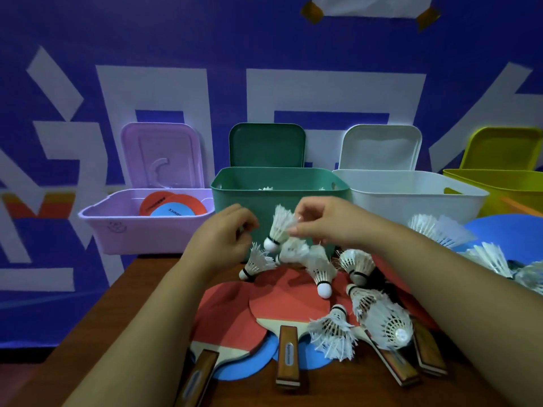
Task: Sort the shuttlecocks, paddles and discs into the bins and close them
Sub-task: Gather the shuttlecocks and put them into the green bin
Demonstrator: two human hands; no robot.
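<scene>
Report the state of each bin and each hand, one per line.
purple bin, open, discs inside
green bin, open
white bin, open
yellow bin, open, partly out of view
right hand, pinching a shuttlecock
left hand, fingers curled, contents unclear

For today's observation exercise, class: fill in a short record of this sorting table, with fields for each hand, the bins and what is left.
right hand: pinches a shuttlecock by its feathers, before the green bin
left hand: fingers curled beside it; grip unclear
purple bin: open, red and blue discs inside
white bin: open, contents hidden
lids: upright behind the bins
on table: paddles, loose shuttlecocks, blue discs beneath
</scene>
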